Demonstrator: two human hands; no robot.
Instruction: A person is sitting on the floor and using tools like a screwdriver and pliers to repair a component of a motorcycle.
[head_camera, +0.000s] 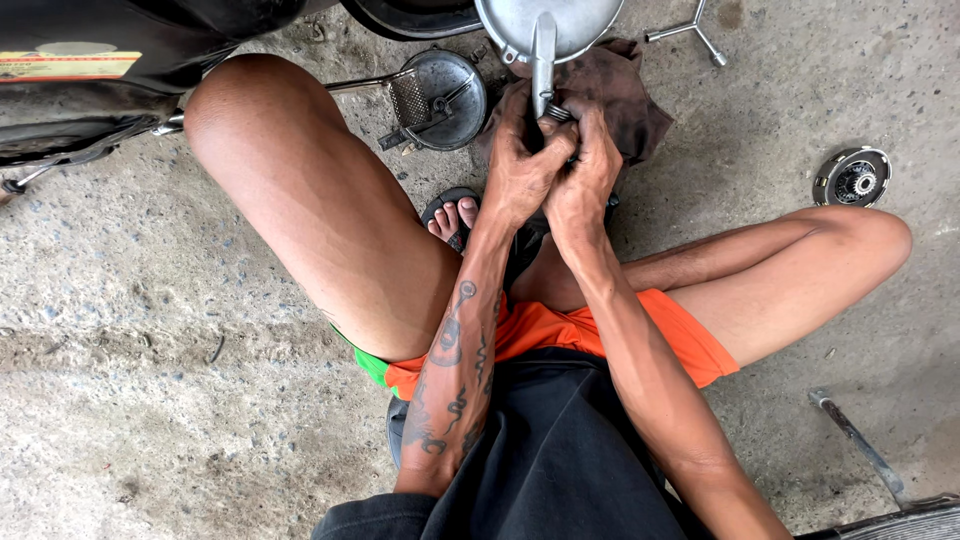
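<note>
A small ridged metal part (557, 113) sits pinched between both hands, just below a silver engine cover's lever (543, 55). The left hand (522, 160) and right hand (588, 170) clench it together over a brown rag (625, 95) on the concrete floor (150, 350).

A roadside-style motorcycle repair workshop: a person sits on a stained, bare concrete floor (150, 330) amid loose engine parts, including a round metal cover (445, 95), a clutch assembly (853, 178), a cross wrench (690, 28) and a greasy brown rag (625, 95).
</note>
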